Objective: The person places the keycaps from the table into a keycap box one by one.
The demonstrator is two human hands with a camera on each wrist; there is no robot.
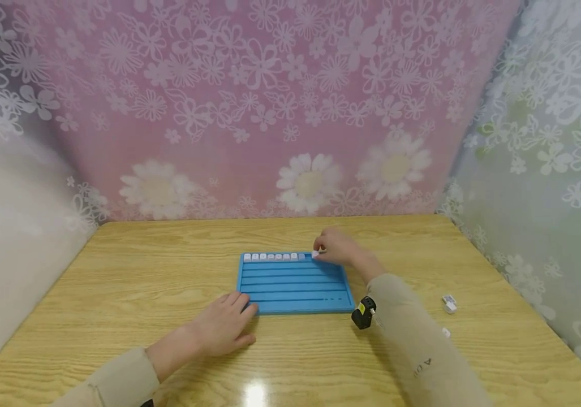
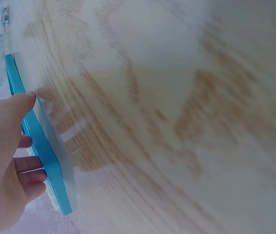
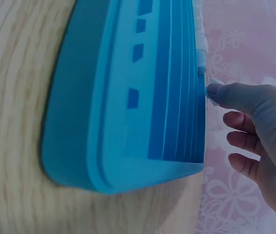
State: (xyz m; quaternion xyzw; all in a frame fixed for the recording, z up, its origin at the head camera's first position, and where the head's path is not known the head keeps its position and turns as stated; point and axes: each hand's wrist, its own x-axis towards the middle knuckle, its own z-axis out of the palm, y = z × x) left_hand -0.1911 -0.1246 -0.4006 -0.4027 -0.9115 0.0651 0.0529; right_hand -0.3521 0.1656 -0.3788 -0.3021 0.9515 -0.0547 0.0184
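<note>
A blue grooved tray [image 1: 292,285] lies in the middle of a wooden table. Several small white keycaps [image 1: 274,257] stand in a row along its far groove. My right hand [image 1: 338,249] is at the tray's far right corner and pinches one white keycap [image 1: 315,254] at the end of that row; the keycap [image 3: 212,86] shows at the fingertips in the right wrist view. My left hand [image 1: 224,325] rests flat on the table with its fingers against the tray's near left corner [image 2: 40,139].
Two loose white keycaps [image 1: 449,303] lie on the table to the right, with a smaller piece [image 1: 445,332] nearer me. Floral curtains close off the back and right sides. A black wrist camera [image 1: 364,312] sits on my right forearm.
</note>
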